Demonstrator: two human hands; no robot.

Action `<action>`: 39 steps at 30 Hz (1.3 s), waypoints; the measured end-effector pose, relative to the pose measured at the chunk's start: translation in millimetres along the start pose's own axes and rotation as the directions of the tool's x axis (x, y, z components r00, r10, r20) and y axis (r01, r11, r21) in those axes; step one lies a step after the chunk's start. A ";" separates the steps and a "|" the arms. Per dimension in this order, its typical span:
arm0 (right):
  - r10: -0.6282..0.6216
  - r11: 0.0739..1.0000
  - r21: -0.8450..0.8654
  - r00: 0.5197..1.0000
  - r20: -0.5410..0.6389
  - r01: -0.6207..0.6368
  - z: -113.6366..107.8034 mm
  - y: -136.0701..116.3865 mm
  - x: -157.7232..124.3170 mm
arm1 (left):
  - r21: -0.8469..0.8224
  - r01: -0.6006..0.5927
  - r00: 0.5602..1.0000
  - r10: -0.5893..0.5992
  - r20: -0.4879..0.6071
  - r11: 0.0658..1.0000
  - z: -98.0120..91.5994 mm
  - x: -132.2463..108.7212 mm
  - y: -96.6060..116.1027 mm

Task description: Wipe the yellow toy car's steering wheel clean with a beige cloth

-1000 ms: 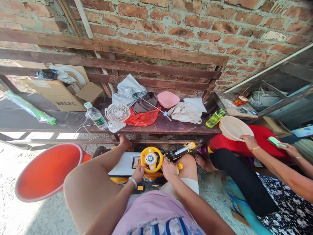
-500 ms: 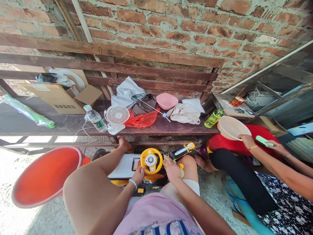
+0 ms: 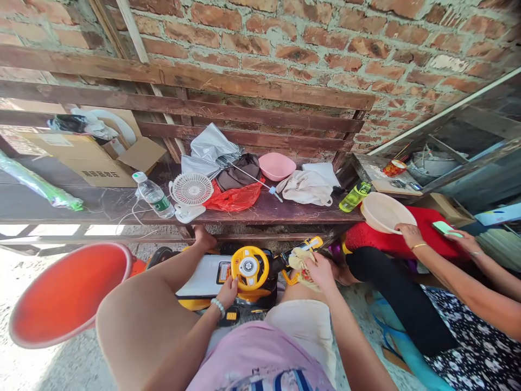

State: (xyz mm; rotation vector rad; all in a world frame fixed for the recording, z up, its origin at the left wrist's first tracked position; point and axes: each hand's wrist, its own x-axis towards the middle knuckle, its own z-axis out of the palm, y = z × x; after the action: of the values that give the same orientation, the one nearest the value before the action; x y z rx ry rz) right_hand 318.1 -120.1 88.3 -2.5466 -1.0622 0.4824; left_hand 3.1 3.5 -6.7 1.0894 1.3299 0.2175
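A yellow steering wheel (image 3: 264, 267) tops a yellow, black and white ride-on toy car (image 3: 198, 275) between my legs. My left hand (image 3: 227, 292) is closed on the wheel's lower left rim, a beaded bracelet on its wrist. A crumpled pale yellow cloth (image 3: 300, 260) is bunched under the fingers of my right hand (image 3: 321, 271), over the toy's black and yellow arm (image 3: 299, 251) to the right of the wheel. My right fingertips are partly hidden by the cloth.
A red tub (image 3: 73, 293) stands at left. The bench (image 3: 195, 218) holds a carton (image 3: 81, 163), water bottle (image 3: 154, 196), fan (image 3: 191, 188) and pink bowl (image 3: 277, 166). At right, another person's hand (image 3: 410, 237) touches a basin (image 3: 386, 213); their other hand holds a green object (image 3: 446, 229).
My right hand has moved right with the cloth, from beside the steering wheel to the toy's arm. My left hand stays on the wheel. The view has shifted slightly.
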 end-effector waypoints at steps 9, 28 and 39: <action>-0.014 0.934 -0.329 0.936 0.353 0.138 17.1 -15.9 42.1 | 0.006 -0.038 0.999 0.038 -0.012 0.999 -2.3 3.4 -9.6; 0.436 0.898 0.027 0.879 -0.191 -0.439 -13.6 71.8 107.6 | 0.041 -0.018 1.000 0.017 0.009 0.999 -2.9 6.8 -10.3; -0.265 0.932 -0.152 0.904 0.334 0.329 25.2 -38.5 115.0 | 0.042 0.001 1.000 -0.002 0.005 0.999 -3.6 0.4 -4.7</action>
State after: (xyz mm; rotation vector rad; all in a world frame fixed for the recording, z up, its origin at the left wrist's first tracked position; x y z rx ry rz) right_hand 360.0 -6.5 62.1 -2.4609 -1.6659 0.7359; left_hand -1.9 3.1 -9.9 1.1235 1.3362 0.1865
